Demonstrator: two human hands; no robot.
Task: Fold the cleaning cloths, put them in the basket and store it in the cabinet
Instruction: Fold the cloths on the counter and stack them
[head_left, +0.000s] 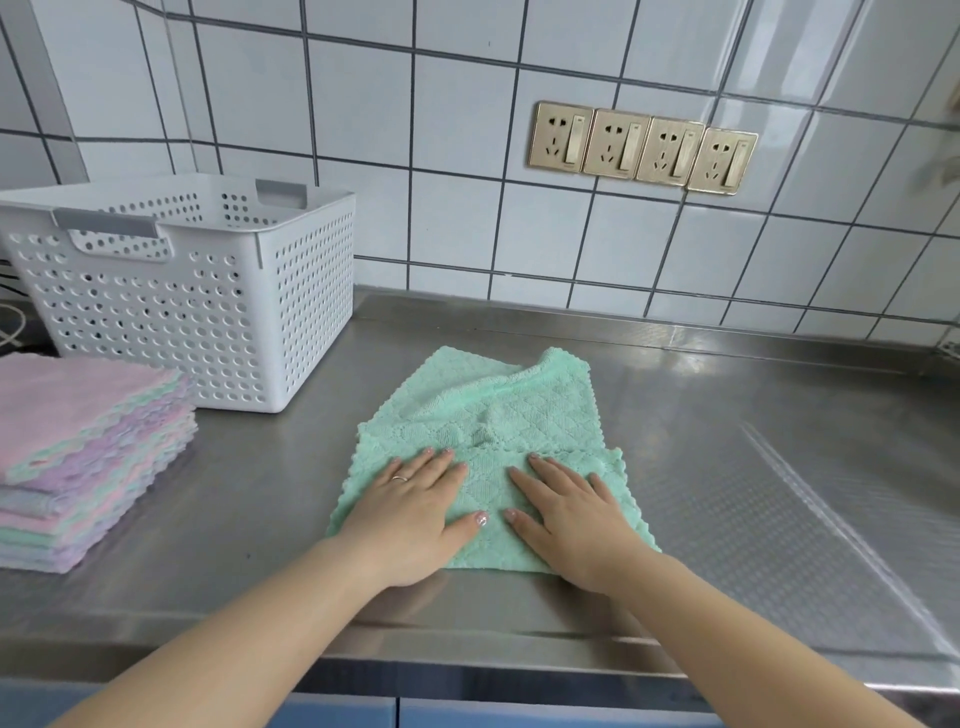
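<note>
A mint-green cleaning cloth (488, 415) lies on the steel counter (727, 467), its near part folded over and its far part rumpled. My left hand (415, 514) and my right hand (566, 514) press flat on the folded near part, side by side, fingers straight. At the left edge sits a stack of several pink, purple and green cloths (88, 457). Behind that stack stands a white perforated basket (187, 296) with grey handles; I cannot see its bottom.
White tiled wall with a row of gold sockets (641, 148) rises behind the counter. Bare steel extends to the right of the green cloth. Blue cabinet fronts (395, 712) show below the counter's front edge. A cable lies at the far left.
</note>
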